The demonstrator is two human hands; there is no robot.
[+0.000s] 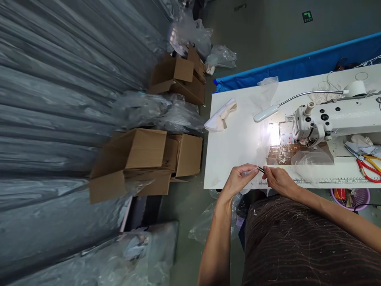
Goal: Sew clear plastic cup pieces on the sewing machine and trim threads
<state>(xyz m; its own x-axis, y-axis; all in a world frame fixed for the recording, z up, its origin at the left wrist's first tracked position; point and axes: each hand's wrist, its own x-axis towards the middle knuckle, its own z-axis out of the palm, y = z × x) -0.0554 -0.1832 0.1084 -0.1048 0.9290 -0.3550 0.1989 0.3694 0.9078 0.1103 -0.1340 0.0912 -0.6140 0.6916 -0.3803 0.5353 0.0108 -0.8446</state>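
Table (229,151) beneath right hand (278,179); basket (362,198) holding oddments (339,194).

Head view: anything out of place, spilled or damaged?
Untidy rather than damaged: crumpled clear plastic lies loose on the floor beside an open cardboard box, like stray packaging, and the person's dark clothing looks linty. I see no spill.

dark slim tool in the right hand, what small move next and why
Perhaps steady the sheer material with the left hand and guide the dark slim tool to it: the right hand grips the tool, its tip close to the left hand, which pinches the material.
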